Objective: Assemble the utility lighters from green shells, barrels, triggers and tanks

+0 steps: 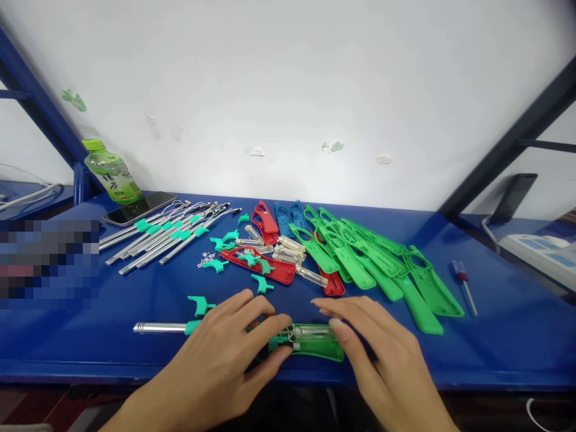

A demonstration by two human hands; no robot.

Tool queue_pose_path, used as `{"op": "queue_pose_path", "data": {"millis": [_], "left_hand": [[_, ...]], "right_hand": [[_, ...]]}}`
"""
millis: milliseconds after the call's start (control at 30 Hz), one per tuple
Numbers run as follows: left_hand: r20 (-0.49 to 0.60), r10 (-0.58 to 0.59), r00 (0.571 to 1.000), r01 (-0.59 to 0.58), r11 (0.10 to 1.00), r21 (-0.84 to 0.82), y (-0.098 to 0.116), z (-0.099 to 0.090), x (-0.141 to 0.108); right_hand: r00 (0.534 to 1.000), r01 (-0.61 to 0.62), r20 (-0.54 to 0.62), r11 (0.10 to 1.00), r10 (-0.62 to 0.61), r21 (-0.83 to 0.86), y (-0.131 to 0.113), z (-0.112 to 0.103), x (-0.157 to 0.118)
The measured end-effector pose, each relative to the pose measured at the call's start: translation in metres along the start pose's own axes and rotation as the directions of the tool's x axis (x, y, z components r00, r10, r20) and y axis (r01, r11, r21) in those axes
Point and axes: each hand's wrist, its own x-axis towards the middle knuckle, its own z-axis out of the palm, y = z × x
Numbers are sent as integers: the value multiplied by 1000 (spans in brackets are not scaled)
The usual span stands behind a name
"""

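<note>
A green plastic handle half-shell (pixel 320 349) lies open side up near the table's front edge. In it sits a clear plastic tank (pixel 312 333), with thin wires at its left end. My left hand (pixel 229 354) is closed over the shell's left part, thumb and fingers pinching beside the wires and hiding what is under them. A silver metal tube (pixel 159 328) with a teal collar sticks out to the left of that hand. My right hand (pixel 382 348) grips the tank's right end, its thumb on the near side and fingers curved beyond. A teal trigger piece (pixel 199 305) lies behind the metal tube.
Metal tubes with wires (pixel 166 234) lie at left, near a phone (pixel 139 208) and a bottle (pixel 112 174). Teal triggers, clear tanks (pixel 290 249) and a red shell (pixel 281 272) fill the middle. Several green shells (pixel 360 249) and a screwdriver (pixel 463 279) lie right. A wall stands behind.
</note>
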Motion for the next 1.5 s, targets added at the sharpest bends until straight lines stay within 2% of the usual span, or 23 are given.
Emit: {"op": "queue_pose_path", "data": {"millis": [133,300,433,567,633,700,767,833,900,1000,1167,1233,1500], "left_hand": [[-2,12,1000,-12,1000,-2,-1,1,1],[-31,39,999,-38,998,40,-1,2,0],[-74,35,997,-31,998,55,1,0,0],[-161,-32,986,26,999,-41,0,-7,2],[-200,-54,978,39,996,-77,-4,-12,4],[-242,-67,968,47,995,-90,-10,-15,4],[-286,-96,953,76,994,-78,-16,-15,2],[-312,-125,942,114,992,-52,-21,-12,-1],[-338,-132,932,126,991,-38,-23,-8,-4],[-398,-152,905,153,988,-28,-24,-4,-7],[-411,-148,899,148,988,-32,-23,-4,-6],[-422,-179,889,170,984,-59,-21,-4,-4],[-391,-166,905,164,986,-37,-21,-4,-6]], "right_hand": [[987,-84,-136,996,88,36,4,0,2],[967,-105,-235,994,97,-21,12,-2,2],[939,-162,-329,972,99,-170,32,-15,-4],[888,-272,-448,903,102,-333,57,-33,-11],[862,-351,-487,860,142,-371,65,-42,-15],[801,-477,-557,797,220,-371,69,-51,-17],[704,-607,-639,729,310,-316,72,-59,-19],[620,-686,-694,683,366,-252,73,-66,-21],[585,-712,-718,662,377,-233,76,-72,-23],[601,-714,-706,648,375,-264,83,-78,-26],[739,-639,-540,672,402,-374,96,-81,-29],[772,-613,-490,679,405,-404,97,-80,-30],[797,-598,-416,665,437,-446,99,-77,-32]]}}
